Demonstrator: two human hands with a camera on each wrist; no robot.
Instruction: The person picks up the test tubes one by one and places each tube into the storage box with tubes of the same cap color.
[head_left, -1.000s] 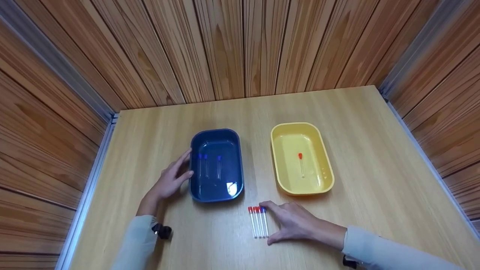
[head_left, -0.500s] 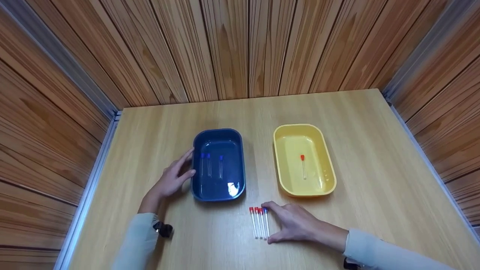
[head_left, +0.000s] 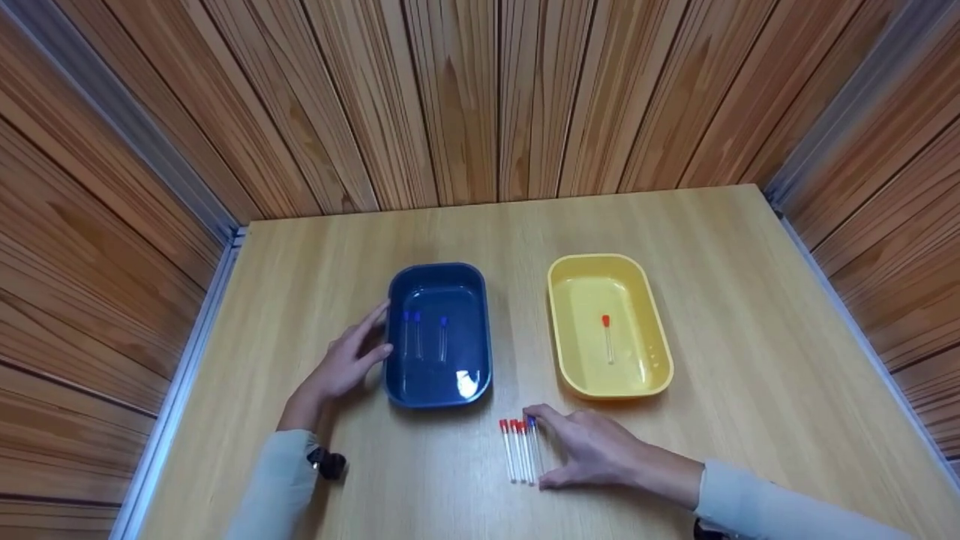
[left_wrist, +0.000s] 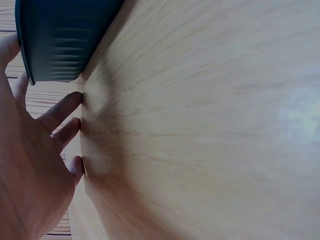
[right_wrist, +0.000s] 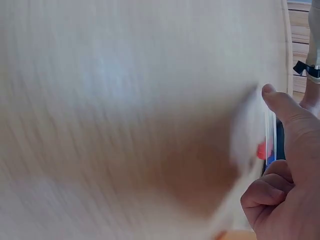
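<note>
My left hand (head_left: pixel 346 362) rests beside the blue tray (head_left: pixel 388 375), thumb and a fingertip touching its left wall, fingers fairly straight. The left wrist view shows that hand (left_wrist: pixel 35 160) by the tray's ribbed side (left_wrist: pixel 67 45). Below the trays, several thin clear tubes with red caps (head_left: pixel 513 425) lie side by side. At the right end of this row, my right hand (head_left: pixel 600 448) pinches a blue-capped tube (head_left: pixel 532 426) lengthwise, index finger at the cap and thumb at the lower end. The right wrist view shows this hand (right_wrist: pixel 295 165) with its thumb near the tube's end.
Three blue-capped tubes (head_left: pixel 418 337) lie inside the blue tray. One red-capped tube (head_left: pixel 607 337) lies in the yellow tray (head_left: pixel 553 345) to the right. Wood-plank walls (head_left: pixel 465 97) enclose the light wooden table (head_left: pixel 315 255) at the back and sides.
The head view has shifted slightly. Both hands stay nearly where they were; the blue-capped tube at my right hand now appears a little apart from the row at its lower end.
</note>
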